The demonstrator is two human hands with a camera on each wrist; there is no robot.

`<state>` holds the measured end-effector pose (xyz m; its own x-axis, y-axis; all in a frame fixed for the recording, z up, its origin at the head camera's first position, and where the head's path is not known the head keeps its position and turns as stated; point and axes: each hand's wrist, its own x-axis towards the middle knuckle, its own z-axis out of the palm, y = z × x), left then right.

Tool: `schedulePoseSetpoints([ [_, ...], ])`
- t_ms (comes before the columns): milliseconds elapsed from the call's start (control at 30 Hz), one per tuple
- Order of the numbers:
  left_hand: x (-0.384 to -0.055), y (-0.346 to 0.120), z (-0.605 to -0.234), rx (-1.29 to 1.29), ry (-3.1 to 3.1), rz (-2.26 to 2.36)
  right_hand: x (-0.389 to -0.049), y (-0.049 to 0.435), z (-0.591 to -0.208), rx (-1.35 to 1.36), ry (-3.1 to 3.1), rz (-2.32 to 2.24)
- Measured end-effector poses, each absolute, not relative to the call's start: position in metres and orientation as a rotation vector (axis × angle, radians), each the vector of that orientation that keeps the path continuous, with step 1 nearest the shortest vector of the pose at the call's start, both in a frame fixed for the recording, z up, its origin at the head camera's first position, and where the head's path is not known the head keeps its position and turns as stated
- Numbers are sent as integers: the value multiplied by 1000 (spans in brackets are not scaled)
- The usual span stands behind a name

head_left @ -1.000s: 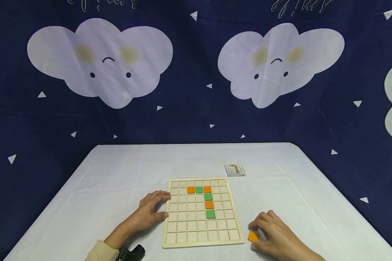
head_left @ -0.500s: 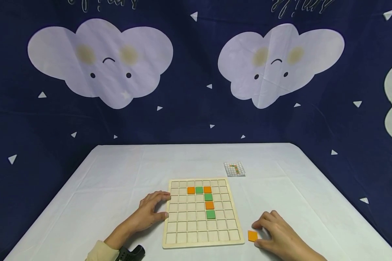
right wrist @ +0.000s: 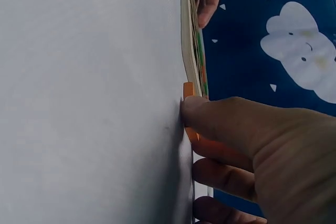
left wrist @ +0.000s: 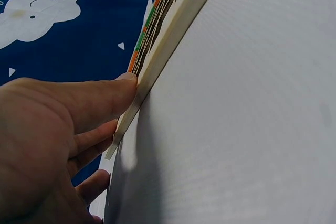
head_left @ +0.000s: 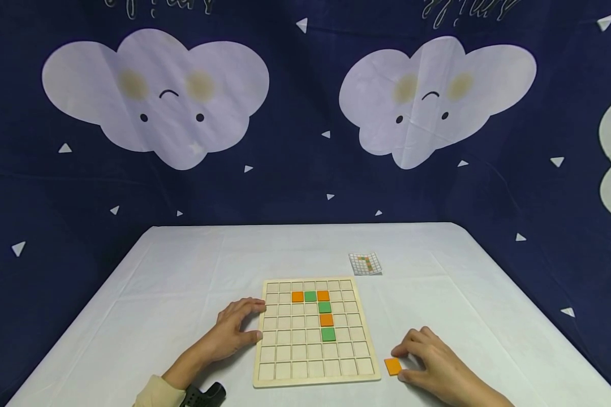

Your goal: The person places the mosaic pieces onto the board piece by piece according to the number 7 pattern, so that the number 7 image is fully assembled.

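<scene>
A square wooden grid board (head_left: 315, 384) lies on the table, with orange and green tiles set in some of its cells in a bent line. My left hand (head_left: 231, 332) rests against the board's left edge, thumb and fingertips spread along it; the left wrist view has the thumb touching the board's side (left wrist: 167, 45). Just right of the board's lower right corner, my right hand (head_left: 427, 364) pinches a loose orange tile (head_left: 393, 367) at its right side between thumb and forefinger. In the right wrist view the thumb partly covers this tile (right wrist: 189, 88).
A small printed card (head_left: 365, 264) with a coloured grid pattern lies behind the board's far right corner. White cloth covers the table (head_left: 183, 271). A dark blue cloth with clouds (head_left: 295, 192) hangs behind it. A black strap device (head_left: 206, 394) sits at my left wrist.
The orange tile has turned, and lies flat where it was tilted in my right fingers a second ago. My right fingers have shifted slightly to its right side. My left hand stays put.
</scene>
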<state>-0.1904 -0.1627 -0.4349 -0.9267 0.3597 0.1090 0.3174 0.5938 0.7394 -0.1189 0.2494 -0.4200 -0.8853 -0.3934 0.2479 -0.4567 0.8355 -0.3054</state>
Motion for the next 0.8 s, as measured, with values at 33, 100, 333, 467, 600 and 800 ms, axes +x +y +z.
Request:
schedulePoseSetpoints([
  [33, -190, -163, -435, 588, 2758, 1264, -119, 250, -420, 674, -2840, 546],
  [100, -191, -163, -435, 589, 2758, 1263, -119, 250, -421, 693, -2825, 553],
  [333, -190, -162, -435, 577, 2757, 1268, -120, 251, -423, 704, -2792, 551],
  [467, -190, -162, -435, 557, 2758, 1273, -121, 250, -423, 704, -2789, 547],
  [600, -190, -162, -436, 563, 2764, 1267, -122, 250, -423, 705, -2788, 557],
  [800, -191, -161, -436, 574, 2789, 1248, -123, 246, -418, 663, -2838, 552],
])
